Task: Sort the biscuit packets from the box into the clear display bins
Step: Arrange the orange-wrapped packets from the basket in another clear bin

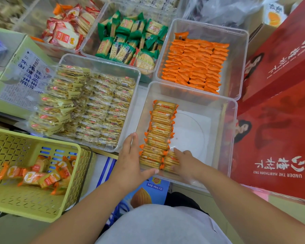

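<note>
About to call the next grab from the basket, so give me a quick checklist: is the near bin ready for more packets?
1. Room in the near clear bin: ok, its right half is bare.
2. First row of packets standing on edge along the left wall: ok.
3. Left hand steadying the bin's near left corner: ok, fingers straight against it.
4. Right hand free of the second-row packets: cannot tell, it rests on them.
5. Stock left in the yellow basket: ok, several orange-ended packets lie inside.
</note>
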Tool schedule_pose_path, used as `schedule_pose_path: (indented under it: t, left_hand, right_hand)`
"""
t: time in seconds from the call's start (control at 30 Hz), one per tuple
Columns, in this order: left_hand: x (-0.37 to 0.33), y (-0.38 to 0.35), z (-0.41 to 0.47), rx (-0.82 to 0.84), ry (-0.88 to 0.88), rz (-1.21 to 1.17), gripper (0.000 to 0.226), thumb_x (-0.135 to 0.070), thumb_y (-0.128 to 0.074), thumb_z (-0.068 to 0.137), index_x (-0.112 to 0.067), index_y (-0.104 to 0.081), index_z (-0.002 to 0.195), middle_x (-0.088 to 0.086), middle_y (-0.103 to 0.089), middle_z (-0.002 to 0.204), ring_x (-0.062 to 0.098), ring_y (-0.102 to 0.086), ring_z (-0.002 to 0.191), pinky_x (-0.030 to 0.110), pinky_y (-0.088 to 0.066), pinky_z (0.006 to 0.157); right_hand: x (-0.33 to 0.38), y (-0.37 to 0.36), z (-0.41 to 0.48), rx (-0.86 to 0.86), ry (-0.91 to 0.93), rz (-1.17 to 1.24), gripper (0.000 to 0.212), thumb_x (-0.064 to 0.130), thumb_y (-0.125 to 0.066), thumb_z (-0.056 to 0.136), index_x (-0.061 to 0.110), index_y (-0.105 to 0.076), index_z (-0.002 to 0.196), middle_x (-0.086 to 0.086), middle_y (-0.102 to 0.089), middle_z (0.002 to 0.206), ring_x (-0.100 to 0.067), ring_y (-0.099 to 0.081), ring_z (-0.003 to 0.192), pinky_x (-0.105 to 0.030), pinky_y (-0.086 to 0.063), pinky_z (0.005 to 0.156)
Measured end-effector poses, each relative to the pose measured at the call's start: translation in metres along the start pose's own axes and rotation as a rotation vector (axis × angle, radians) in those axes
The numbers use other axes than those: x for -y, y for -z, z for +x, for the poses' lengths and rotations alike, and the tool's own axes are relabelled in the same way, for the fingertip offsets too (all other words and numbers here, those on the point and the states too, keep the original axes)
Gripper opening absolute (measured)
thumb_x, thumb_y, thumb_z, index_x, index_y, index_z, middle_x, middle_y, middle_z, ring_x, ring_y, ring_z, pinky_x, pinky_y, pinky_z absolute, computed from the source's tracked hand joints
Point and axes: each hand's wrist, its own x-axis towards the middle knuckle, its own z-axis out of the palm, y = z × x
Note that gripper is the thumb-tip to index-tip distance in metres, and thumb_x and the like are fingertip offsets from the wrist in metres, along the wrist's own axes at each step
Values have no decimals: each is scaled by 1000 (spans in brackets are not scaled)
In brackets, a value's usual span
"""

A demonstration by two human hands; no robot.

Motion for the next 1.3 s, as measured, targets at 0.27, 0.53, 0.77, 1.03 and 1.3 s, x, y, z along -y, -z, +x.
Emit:
schedule_pose_path:
  t: [0.27,0.53,0.77,1.03,1.3]
  left_hand:
    - [1,-1,1,0,-2,-11,136,-62,-80,77,-23,20,161,-15,16,167,11,6,156,23,-5,117]
    - [1,0,0,-5,18,-8,135,-65,-79,76,-24,18,162,-14,14,169,14,3,158,24,-8,117]
    - [-5,10,-8,40,39,17,124,-67,-70,83,-26,15,163,-8,16,171,18,3,159,36,-15,126]
    - [13,54,-60,-54,-180,-53,73,-55,-71,90,-37,-40,153,-11,-20,165,9,-21,148,22,-24,116]
    - [118,148,-92,-359,-262,-10,28,-37,-76,85,-13,-71,97,2,-63,100,26,-59,98,26,-37,85]
  right_hand:
    - [13,1,8,-30,-16,111,65,33,-44,106,13,-17,161,-15,-19,162,-35,-42,138,-40,-41,109]
    - [-7,5,8,-102,2,193,92,55,-68,89,24,-18,160,-9,-34,158,-28,-50,134,-35,-46,99]
    - [-16,3,0,-78,3,44,99,61,-65,88,25,-10,162,-6,-21,166,-30,-35,146,-41,-34,117]
    - [22,4,-40,-345,-70,-144,82,67,-52,91,33,-21,159,-2,-24,166,-30,-24,150,-48,-35,115]
    - [171,-46,-95,-696,285,-15,55,49,-65,93,25,-56,141,-3,-49,148,-26,-39,138,-40,-31,115]
